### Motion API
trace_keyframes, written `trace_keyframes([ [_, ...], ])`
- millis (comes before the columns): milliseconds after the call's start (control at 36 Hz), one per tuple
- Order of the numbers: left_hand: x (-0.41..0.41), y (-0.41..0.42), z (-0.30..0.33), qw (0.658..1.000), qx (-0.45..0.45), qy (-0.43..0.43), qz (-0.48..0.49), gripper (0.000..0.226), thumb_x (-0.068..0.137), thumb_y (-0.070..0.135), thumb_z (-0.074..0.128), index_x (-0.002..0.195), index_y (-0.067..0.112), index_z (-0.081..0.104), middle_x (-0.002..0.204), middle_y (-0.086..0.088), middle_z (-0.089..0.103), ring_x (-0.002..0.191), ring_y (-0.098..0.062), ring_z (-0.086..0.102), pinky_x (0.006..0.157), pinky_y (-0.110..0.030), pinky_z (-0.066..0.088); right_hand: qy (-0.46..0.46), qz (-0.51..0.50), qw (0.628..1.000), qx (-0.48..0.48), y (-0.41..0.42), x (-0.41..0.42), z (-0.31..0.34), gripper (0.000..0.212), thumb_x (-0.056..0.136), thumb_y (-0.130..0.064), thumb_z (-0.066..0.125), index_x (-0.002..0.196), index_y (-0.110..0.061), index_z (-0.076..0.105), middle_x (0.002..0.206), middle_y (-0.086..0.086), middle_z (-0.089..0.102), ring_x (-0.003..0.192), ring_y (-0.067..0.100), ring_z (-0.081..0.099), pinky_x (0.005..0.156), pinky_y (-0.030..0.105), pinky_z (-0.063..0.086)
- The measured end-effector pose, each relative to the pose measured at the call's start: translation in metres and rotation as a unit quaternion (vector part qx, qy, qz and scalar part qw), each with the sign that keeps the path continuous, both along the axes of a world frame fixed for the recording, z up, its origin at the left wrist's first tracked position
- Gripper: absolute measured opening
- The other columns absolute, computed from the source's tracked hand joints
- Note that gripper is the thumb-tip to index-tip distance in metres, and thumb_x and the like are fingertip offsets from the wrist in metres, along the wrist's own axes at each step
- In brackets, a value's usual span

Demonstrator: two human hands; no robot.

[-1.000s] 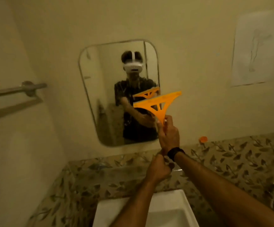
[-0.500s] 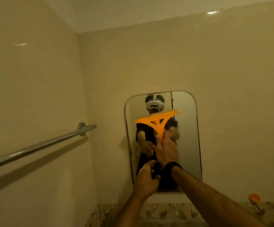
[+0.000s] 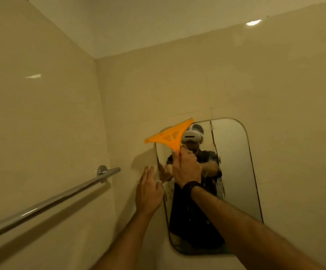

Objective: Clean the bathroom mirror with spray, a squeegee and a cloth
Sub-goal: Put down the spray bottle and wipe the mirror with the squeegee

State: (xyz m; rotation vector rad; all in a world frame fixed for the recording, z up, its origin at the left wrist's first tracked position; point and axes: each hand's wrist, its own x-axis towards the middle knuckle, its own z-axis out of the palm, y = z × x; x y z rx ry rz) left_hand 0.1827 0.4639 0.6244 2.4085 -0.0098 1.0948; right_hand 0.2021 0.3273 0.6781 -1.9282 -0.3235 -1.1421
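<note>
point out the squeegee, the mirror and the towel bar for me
orange squeegee (image 3: 169, 137): head view, on the triangular blade frame above the handle.
mirror (image 3: 236, 168): head view, on bare glass right of the reflected person.
towel bar (image 3: 64, 195): head view, midway along the chrome rod.

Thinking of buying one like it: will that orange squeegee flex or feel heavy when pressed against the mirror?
The squeegee is probably light: the right hand holds it raised alone. Its cut-out plastic frame looks fairly stiff. Whether the blade edge flexes cannot be seen.

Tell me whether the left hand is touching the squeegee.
Apart. The head view shows the left hand open, flat near the mirror's left edge, below the squeegee.
</note>
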Motion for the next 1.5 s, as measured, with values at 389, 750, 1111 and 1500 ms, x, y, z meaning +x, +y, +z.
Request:
trace_keyframes([
  [389, 0.089, 0.035, -0.015, 0.990, 0.109, -0.065, 0.060, 0.078, 0.096, 0.053, -0.005, 0.164, 0.015, -0.013, 0.171, -0.004, -0.021, 0.161, -0.022, -0.012, 0.129, -0.042, -0.004, 0.044, -0.009, 0.998, 0.036, 0.022, 0.046, -0.004, 0.052, 0.093, -0.066, 0.012, 0.096, -0.032, 0.052, 0.097, 0.001, 0.062, 0.089, 0.021, 0.061, 0.082, 0.046, 0.054],
  [750, 0.120, 0.056, -0.047, 0.966, 0.160, -0.192, 0.066, 0.062, 0.111, 0.040, 0.017, 0.165, 0.010, 0.016, 0.174, -0.012, 0.012, 0.161, -0.028, 0.013, 0.131, -0.044, 0.004, 0.068, 0.034, 0.994, 0.074, 0.015, 0.055, -0.124, 0.053, 0.093, -0.072, 0.020, 0.115, -0.038, 0.053, 0.091, -0.010, 0.063, 0.076, 0.005, 0.062, 0.068, 0.035, 0.058],
  [1111, 0.127, 0.059, -0.046, 0.967, 0.149, -0.197, 0.069, 0.066, 0.109, 0.046, 0.015, 0.166, 0.012, 0.015, 0.174, -0.007, 0.007, 0.162, -0.013, -0.010, 0.131, -0.038, -0.006, -0.049, 0.007, 0.997, 0.059, -0.002, 0.036, -0.017, 0.032, 0.103, -0.051, 0.036, 0.087, -0.030, 0.052, 0.063, -0.012, 0.053, 0.054, 0.004, 0.051, 0.054, 0.024, 0.040],
  [1500, 0.125, 0.057, -0.048, 0.961, 0.159, -0.209, 0.082, 0.066, 0.109, 0.045, 0.014, 0.164, 0.009, 0.017, 0.173, -0.013, 0.016, 0.160, -0.028, 0.016, 0.131, -0.044, 0.005, 0.032, -0.042, 0.998, 0.029, -0.011, 0.052, -0.058, 0.041, 0.097, -0.064, 0.026, 0.087, -0.033, 0.051, 0.076, -0.009, 0.058, 0.071, 0.013, 0.058, 0.062, 0.029, 0.048],
])
